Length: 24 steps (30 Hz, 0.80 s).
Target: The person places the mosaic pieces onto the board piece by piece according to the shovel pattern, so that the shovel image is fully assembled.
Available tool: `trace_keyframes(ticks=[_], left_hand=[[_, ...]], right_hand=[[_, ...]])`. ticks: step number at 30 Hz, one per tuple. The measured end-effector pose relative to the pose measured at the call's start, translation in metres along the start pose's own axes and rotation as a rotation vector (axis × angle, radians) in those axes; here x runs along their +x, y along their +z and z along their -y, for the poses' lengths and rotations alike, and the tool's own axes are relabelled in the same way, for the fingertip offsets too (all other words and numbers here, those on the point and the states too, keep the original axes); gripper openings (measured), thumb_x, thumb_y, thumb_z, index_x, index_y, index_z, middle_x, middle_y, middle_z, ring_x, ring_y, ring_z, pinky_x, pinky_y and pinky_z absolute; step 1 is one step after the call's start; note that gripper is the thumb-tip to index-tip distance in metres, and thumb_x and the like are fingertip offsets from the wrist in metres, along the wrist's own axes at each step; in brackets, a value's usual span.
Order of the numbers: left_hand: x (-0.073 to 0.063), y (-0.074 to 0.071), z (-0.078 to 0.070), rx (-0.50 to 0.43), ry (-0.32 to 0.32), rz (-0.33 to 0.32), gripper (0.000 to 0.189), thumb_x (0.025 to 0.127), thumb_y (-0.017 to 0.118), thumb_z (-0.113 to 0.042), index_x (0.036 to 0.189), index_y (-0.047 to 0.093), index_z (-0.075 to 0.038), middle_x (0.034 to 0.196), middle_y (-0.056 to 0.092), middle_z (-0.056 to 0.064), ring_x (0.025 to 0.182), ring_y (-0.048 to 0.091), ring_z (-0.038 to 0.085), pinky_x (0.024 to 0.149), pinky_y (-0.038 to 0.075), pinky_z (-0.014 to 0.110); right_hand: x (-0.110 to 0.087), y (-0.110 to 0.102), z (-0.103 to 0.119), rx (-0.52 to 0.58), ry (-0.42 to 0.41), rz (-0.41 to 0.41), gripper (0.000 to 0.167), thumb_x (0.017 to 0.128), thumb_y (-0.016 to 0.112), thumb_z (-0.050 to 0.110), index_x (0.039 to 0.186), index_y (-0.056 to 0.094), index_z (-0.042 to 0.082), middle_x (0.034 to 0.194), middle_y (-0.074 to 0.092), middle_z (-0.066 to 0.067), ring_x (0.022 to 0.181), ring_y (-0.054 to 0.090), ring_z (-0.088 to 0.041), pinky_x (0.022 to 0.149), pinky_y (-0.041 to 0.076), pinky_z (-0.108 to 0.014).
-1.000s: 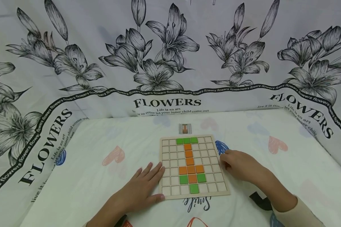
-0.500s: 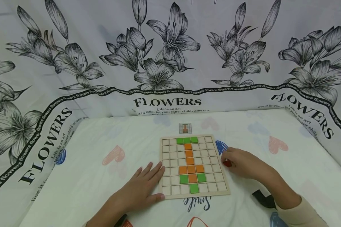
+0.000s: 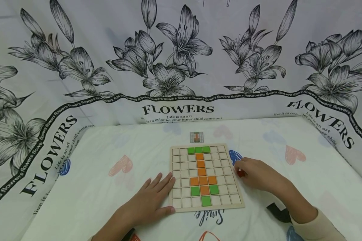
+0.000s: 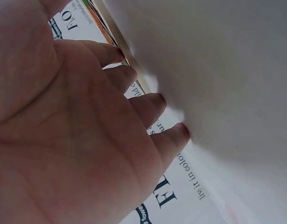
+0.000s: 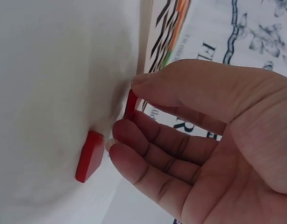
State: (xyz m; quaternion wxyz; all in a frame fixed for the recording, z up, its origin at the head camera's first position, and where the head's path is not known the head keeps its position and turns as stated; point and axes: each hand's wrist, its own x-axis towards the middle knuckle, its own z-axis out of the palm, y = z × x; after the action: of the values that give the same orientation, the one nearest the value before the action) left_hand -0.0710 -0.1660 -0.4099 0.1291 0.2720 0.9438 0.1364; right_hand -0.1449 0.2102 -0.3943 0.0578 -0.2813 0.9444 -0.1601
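Observation:
My left hand (image 3: 149,201) lies flat with fingers spread on the cloth, its fingertips and thumb against the left edge of the wooden grid board (image 3: 170,167). Orange tiles (image 3: 202,180) form a column with a crossbar on the board, and green tiles (image 3: 198,150) sit at its top and near its bottom. Beyond the board's right edge, my right hand (image 3: 259,174) pinches a red tile (image 5: 130,103) between thumb and fingers. Close to those fingertips, a second red tile (image 5: 90,156) rests on the cloth in the right wrist view.
Behind the board lies a small picture card (image 3: 196,137) with a similar grid pattern. A white cloth (image 3: 132,144) printed with hearts covers the table. Flower-patterned fabric (image 3: 181,67) hangs at the back and sides.
Red has come into view under my right fingers, which were hiding it a second ago. That hand has shifted only slightly. The left hand and the board stay put.

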Motion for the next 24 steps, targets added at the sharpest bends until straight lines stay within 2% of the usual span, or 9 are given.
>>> trace_keyframes(ticks=[4, 10, 15, 24], left_hand=[[0.000, 0.000, 0.000, 0.001, 0.002, -0.004, 0.086, 0.096, 0.049, -0.066, 0.160, 0.027, -0.013, 0.166, 0.019, 0.005, 0.150, 0.015, 0.036, 0.114, 0.021, 0.063], [0.000, -0.001, 0.001, 0.005, 0.001, -0.002, 0.086, 0.096, 0.049, -0.066, 0.160, 0.027, -0.013, 0.166, 0.019, 0.005, 0.151, 0.015, 0.035, 0.114, 0.021, 0.062], [0.000, -0.002, 0.000, 0.006, 0.000, -0.005, 0.086, 0.096, 0.051, -0.064, 0.160, 0.027, -0.012, 0.166, 0.020, 0.005, 0.150, 0.015, 0.036, 0.114, 0.021, 0.062], [0.000, -0.001, 0.000, -0.004, -0.004, 0.005, 0.086, 0.095, 0.052, -0.064, 0.160, 0.027, -0.012, 0.166, 0.019, 0.005, 0.150, 0.015, 0.036, 0.114, 0.021, 0.062]], right_hand=[[0.000, -0.001, 0.008, 0.026, -0.009, 0.005, 0.021, 0.083, 0.073, -0.003, 0.091, 0.069, 0.016, 0.080, 0.052, 0.007, 0.072, 0.047, -0.010, 0.061, 0.044, -0.025], [0.002, 0.001, 0.027, 0.039, -0.065, 0.044, 0.020, 0.081, 0.077, 0.003, 0.094, 0.070, 0.017, 0.083, 0.053, 0.009, 0.077, 0.050, -0.010, 0.065, 0.047, -0.024], [0.007, 0.007, 0.049, 0.022, -0.152, 0.069, 0.018, 0.082, 0.079, 0.007, 0.096, 0.071, 0.017, 0.083, 0.054, 0.010, 0.075, 0.048, -0.008, 0.064, 0.048, -0.022], [0.015, 0.022, 0.088, -0.020, -0.310, 0.121, 0.015, 0.084, 0.075, 0.007, 0.095, 0.072, 0.018, 0.081, 0.055, 0.010, 0.073, 0.048, -0.007, 0.067, 0.047, -0.018]])
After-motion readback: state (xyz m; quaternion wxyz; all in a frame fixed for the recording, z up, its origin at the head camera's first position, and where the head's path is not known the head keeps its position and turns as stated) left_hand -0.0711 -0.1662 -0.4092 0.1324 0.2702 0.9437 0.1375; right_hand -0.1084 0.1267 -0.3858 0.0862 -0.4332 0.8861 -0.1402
